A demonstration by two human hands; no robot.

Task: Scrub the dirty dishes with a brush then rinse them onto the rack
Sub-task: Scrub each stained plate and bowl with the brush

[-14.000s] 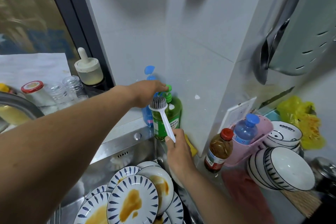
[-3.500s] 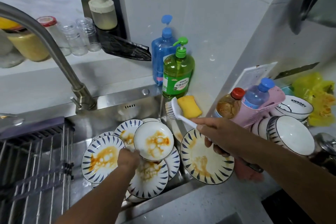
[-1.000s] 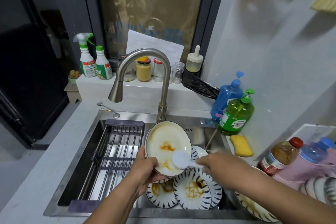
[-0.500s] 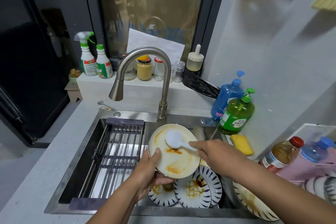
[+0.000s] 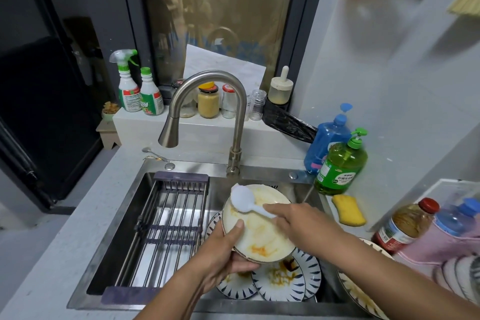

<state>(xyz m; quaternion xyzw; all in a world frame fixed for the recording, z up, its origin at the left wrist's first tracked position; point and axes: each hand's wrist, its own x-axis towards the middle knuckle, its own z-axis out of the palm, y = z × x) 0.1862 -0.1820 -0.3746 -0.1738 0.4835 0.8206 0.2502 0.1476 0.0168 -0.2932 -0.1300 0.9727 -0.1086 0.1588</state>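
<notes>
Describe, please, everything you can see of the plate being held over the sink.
The plate is round, cream-white and glossy, apparently ceramic, smeared with orange sauce. It is tilted, face toward the camera, above stacked dirty plates. The left hand holds its lower-left rim, thumb on the face; the white brush in the right hand presses its upper-left edge.

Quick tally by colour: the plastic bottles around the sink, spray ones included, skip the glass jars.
White with green tops: 2, spray bottle and capped bottle
Blue: 2, pump bottle and small bottle
Green: 1, pump bottle
Brown with red cap: 1
Total: 6
</notes>
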